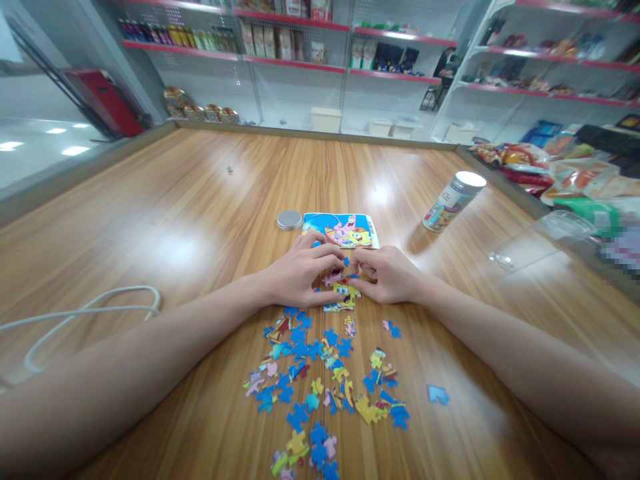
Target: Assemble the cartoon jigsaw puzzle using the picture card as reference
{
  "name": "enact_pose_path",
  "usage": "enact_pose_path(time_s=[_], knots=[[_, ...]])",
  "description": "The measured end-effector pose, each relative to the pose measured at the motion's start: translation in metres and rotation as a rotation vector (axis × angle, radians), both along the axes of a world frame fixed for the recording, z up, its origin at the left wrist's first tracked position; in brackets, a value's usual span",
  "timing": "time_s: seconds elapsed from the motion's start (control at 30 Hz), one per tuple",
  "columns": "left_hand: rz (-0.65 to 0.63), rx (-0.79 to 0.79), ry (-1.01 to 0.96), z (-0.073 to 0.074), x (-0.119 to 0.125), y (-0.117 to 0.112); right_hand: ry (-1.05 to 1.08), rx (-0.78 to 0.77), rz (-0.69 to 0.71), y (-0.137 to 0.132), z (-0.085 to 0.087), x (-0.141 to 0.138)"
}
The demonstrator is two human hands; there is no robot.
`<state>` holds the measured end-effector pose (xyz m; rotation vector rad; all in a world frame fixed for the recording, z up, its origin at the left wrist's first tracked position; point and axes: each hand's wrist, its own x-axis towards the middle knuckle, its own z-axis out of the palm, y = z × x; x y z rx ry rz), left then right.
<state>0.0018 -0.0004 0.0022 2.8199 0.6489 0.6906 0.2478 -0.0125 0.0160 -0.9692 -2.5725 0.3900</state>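
In the head view, my left hand (310, 270) rests over a small joined section of jigsaw puzzle (344, 297), its fingers spread and its fingertips on the pieces. The section shows a yellow cartoon face. My right hand (385, 275) is at the section's right side, fingers curled and thumb near the index finger, with a small puzzle piece at the fingertips, partly hidden. Just beyond the hands lies the picture card (343, 230) with the cartoon scene. Many loose puzzle pieces (300, 350), mostly blue and yellow, are scattered on the near side of the hands.
A round metal lid (289, 220) lies left of the card. A printed canister (454, 200) stands at the right, near a clear plastic container (543, 237). A white cable (95, 310) loops at the left. Single pieces lie apart on the wooden table (210, 200). Shelves stand behind.
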Motion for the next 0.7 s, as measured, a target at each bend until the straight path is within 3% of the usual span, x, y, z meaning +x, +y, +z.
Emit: enact_pose_path(time_s=[0.27, 0.57, 0.7], knots=[[0.003, -0.01, -0.023, 0.002, -0.002, 0.0, 0.029, 0.025, 0.011, 0.007, -0.004, 0.001], [0.106, 0.012, -0.1, -0.003, -0.002, 0.0, 0.166, 0.097, -0.252, 0.002, -0.011, 0.007], [0.095, 0.039, -0.127, -0.004, -0.003, 0.001, 0.173, 0.097, -0.268, -0.001, -0.011, 0.009]])
